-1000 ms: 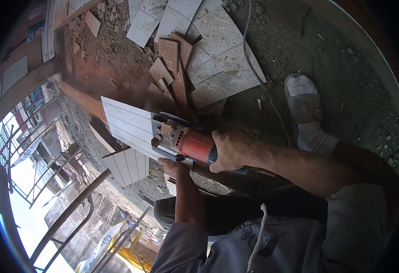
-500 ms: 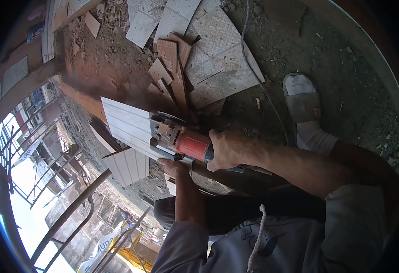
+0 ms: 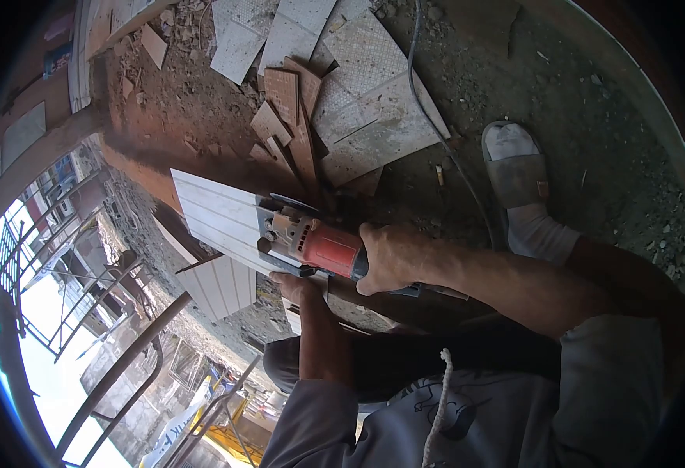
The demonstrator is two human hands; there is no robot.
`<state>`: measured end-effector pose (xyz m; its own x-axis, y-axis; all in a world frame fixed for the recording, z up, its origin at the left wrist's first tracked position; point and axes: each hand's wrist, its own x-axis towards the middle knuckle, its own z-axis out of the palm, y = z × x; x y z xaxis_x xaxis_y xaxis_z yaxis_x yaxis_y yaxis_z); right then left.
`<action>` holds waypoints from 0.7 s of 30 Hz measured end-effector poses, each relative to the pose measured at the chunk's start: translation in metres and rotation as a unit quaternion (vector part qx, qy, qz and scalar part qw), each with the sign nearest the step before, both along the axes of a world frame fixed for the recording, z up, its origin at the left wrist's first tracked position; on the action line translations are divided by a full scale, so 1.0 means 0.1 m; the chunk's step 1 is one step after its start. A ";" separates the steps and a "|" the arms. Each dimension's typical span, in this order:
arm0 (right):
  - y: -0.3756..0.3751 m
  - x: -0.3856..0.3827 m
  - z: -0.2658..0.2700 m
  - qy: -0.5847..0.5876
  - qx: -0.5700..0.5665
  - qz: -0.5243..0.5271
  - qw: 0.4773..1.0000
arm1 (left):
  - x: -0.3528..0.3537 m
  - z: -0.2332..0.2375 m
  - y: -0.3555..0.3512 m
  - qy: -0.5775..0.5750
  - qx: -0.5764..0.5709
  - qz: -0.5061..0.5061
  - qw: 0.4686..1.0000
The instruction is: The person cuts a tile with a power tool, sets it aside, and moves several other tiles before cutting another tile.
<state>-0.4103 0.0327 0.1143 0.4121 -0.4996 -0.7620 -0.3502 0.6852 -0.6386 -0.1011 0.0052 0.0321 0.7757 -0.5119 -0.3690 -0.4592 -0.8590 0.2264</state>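
One striped white tile [image 3: 221,217] lies beneath the front of your red handheld disc cutter [image 3: 331,248], near the orange-red ground [image 3: 151,176]. Your right hand [image 3: 393,261] is wrapped round the cutter's rear body; your left hand [image 3: 294,287] meets the tile's near edge, though whether it pinches or props can't be told. Hold the base flat, feed gently without twisting, and mind those left fingertips, close beneath the tool. The grey cord [image 3: 475,191] lies clear of the disc [image 3: 296,204].

Angle grinder [image 3: 328,248] is positioned at the right end of the panel [image 3: 221,214]. Broken tiles [image 3: 381,129] lie behind both; cord [image 3: 456,156] crosses their right side. Slipper [image 3: 516,178] is right of the cord.
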 end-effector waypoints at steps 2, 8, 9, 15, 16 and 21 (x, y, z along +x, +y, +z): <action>0.02 0.01 -0.01 0.007 -0.010 0.001 1.000 | 0.11 -0.04 -0.01 0.006 0.011 0.012 1.000; 0.01 -0.04 0.02 -0.001 -0.004 0.005 1.000 | 0.22 -0.13 0.04 0.014 -0.006 -0.019 1.000; 0.02 -0.04 0.02 0.000 -0.003 0.004 1.000 | 0.25 -0.16 0.05 0.020 -0.010 -0.025 0.999; 0.05 -0.04 0.01 0.007 -0.014 0.009 1.000 | -0.01 0.01 -0.02 0.040 -0.012 0.054 0.998; 0.05 -0.04 0.01 0.008 -0.010 0.010 1.000 | 0.04 -0.03 -0.02 0.040 -0.011 0.054 0.998; 0.08 -0.05 0.01 0.008 -0.007 0.012 1.000 | 0.12 -0.06 -0.01 0.025 0.007 0.049 0.998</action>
<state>-0.4148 0.0406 0.1155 0.4121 -0.5001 -0.7616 -0.3755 0.6684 -0.6420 -0.0895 0.0038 0.0257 0.8025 -0.4284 -0.4153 -0.3605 -0.9028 0.2346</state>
